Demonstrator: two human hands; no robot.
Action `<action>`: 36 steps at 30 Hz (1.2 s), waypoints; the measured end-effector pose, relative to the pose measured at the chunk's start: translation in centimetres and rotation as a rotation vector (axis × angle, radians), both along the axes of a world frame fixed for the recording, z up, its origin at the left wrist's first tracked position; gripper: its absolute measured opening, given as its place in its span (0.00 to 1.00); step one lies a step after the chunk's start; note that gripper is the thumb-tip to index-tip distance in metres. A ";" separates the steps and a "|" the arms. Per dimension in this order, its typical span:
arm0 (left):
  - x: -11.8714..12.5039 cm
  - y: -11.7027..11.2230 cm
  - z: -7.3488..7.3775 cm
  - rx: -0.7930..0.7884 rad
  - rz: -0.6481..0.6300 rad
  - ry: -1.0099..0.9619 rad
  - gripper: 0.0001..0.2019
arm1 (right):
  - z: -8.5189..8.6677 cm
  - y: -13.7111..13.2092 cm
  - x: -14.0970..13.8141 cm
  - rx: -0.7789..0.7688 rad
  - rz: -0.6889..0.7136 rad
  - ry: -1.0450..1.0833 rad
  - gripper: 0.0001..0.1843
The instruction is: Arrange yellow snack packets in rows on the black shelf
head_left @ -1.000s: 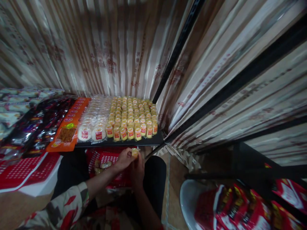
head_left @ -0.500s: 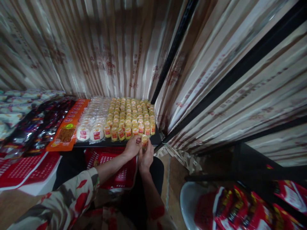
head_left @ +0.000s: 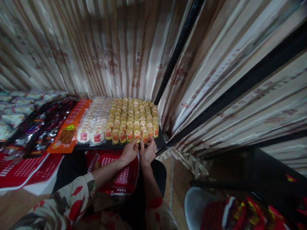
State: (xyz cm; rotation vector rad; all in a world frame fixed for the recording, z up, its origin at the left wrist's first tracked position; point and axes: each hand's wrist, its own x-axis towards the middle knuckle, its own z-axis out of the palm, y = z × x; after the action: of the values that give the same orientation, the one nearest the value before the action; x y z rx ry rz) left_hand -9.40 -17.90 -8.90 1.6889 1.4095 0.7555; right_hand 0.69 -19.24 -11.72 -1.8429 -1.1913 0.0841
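Note:
Small yellow wrapped cakes (head_left: 130, 111) with red and white labels stand in tight rows on a dark shelf (head_left: 112, 146). My right hand (head_left: 148, 154) has its fingers on both sides of one wrapped cake (head_left: 145, 136) at the front edge of the rows. Just left of it, my left hand (head_left: 129, 153) is closed, its fingertips curled by the base of a neighbouring front-row cake (head_left: 137, 135). Whether those left fingertips grip anything is hidden.
Round white wrapped snacks (head_left: 97, 135), an orange bag (head_left: 63, 137) and dark shiny packs (head_left: 43, 124) lie to the left. A red basket (head_left: 117, 179) is below the shelf. Black posts (head_left: 178, 51) and pleated curtains (head_left: 115, 48) rise behind; a white stool (head_left: 195, 204) stands lower right.
The wrapped cake has moved from between both hands, in front of the rows, to the front row. My left fingers have come off it, and my right fingers have spread around it.

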 end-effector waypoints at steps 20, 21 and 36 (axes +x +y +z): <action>-1.5 0.6 -1.3 0.027 -0.039 -0.025 0.20 | 0.0 0.4 0.3 0.018 0.046 0.080 0.15; -1.5 0.6 -1.4 0.029 -0.039 -0.023 0.20 | 0.0 0.4 0.4 0.011 0.052 0.069 0.15; -1.6 0.8 -1.2 0.025 -0.071 -0.021 0.20 | -0.5 1.4 0.8 -0.008 0.157 0.118 0.14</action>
State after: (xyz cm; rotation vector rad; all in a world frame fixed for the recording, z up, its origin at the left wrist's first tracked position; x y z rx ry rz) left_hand -11.03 -17.08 -10.15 1.7356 1.3239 0.7522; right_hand 1.48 -17.85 -12.23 -1.7244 -1.2513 0.2824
